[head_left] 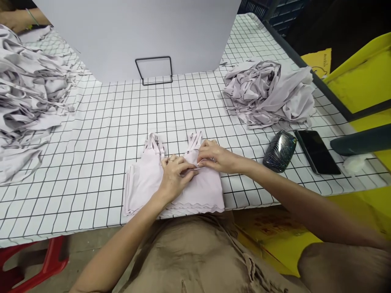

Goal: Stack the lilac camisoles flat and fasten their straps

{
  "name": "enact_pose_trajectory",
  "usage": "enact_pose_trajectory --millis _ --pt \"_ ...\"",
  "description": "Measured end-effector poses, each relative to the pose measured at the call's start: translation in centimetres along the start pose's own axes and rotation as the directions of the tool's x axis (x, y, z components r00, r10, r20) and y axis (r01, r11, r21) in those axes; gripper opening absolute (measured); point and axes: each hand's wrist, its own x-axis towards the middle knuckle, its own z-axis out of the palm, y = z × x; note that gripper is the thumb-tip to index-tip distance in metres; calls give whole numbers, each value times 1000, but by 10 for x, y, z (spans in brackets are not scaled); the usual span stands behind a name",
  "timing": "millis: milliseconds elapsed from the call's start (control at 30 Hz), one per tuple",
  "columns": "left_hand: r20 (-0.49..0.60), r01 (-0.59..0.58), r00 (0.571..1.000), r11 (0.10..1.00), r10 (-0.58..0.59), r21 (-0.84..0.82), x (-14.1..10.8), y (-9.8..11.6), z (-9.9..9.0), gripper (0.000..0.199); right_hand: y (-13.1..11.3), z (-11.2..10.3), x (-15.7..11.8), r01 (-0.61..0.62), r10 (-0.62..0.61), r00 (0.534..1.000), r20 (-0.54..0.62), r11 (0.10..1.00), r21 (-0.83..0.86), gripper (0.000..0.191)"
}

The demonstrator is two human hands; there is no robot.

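Pale pink strapped garments (146,175) lie in a flat stack at the table's front edge, straps pointing away from me and a wavy hem toward me. My left hand (177,175) rests on the top garment, its thumb and fingers pinching the fabric near the neckline. Just to its right, my right hand (214,156) pinches the same garment's upper edge below the right straps. Both hands are close together, their fingertips nearly touching.
The table (106,122) has a white checked cloth. Crumpled garments (269,93) lie at the back right, with a larger heap (27,93) at left. A dark patterned object (280,151) and a phone (317,151) sit at right. A white board (137,36) stands behind; another person's hand (15,20) shows top left.
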Motion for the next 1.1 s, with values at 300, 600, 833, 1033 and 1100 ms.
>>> enact_pose_trajectory --millis 300,600,833,1033,1100 --pt "3 -42 999 999 42 1 0 -1 0 7 -3 -3 5 57 -53 988 144 998 -26 20" --pt "22 -22 1000 1000 22 7 1 -2 -1 8 -7 -10 9 41 -38 986 160 999 -19 17" --pt "34 -23 999 1000 23 1 1 -2 0 9 -12 -14 12 77 -68 977 202 996 -39 20" --pt "48 -29 998 1000 29 0 0 -3 0 7 -15 -17 15 90 -69 968 242 993 -75 20" --pt "54 -31 998 1000 31 -5 0 -3 0 7 -16 -18 15 101 -76 965 250 991 -88 20"
